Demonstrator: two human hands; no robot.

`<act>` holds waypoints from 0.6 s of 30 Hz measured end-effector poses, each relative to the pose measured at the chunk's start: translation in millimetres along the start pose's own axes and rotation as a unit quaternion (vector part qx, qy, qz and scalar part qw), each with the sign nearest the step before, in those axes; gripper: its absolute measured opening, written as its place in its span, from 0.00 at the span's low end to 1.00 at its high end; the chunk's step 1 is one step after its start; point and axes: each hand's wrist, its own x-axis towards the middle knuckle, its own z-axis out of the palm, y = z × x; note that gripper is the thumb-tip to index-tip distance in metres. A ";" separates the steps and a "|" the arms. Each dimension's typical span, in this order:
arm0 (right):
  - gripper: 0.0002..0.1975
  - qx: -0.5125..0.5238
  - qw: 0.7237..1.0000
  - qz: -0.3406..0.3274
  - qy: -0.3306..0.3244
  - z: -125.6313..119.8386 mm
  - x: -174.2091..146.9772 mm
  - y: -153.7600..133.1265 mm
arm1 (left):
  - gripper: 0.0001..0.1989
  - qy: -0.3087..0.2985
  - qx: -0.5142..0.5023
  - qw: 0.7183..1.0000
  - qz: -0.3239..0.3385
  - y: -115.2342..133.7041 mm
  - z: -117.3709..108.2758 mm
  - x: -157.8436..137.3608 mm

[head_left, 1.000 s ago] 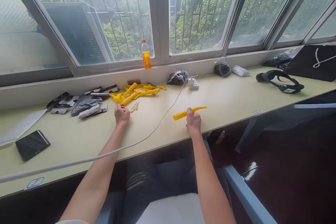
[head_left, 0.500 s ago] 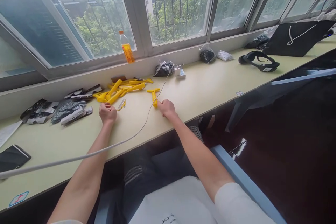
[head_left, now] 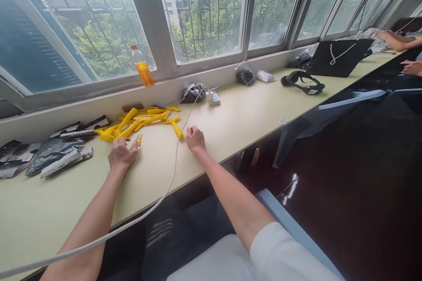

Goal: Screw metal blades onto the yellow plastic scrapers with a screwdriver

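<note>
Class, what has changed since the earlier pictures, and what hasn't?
The right hand has moved left and let go of the yellow tool, now lying beside the yellow pile. The left hand has opened toward the small shiny piece. The bottle stayed put.

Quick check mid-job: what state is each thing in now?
Left hand: fingers loosely bent; grip unclear
Right hand: fingers curled; grip unclear
Lone yellow tool: lying flat, beside the right hand
Small yellow-and-silver piece: by left thumb; held or loose unclear
Yellow tools: heaped together
Bottle: upright, capped
Headset: set down, unworn
White cable: slack, uncoiled
</note>
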 end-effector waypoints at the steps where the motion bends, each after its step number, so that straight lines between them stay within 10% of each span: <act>1: 0.18 -0.009 1.000 0.006 0.000 1.7 1.6 -0.5 | 0.20 0.000 0.005 1.000 0.000 0.5 -0.6 -0.6; 11: 0.31 -0.111 0.992 -0.044 -0.031 20.7 34.1 -8.6 | 0.24 -0.004 0.064 0.997 -0.045 -14.2 10.7 8.7; 18: 0.20 -0.134 0.988 -0.058 -0.045 28.2 55.2 -7.9 | 0.18 0.033 0.020 0.999 -0.032 -27.4 20.5 15.3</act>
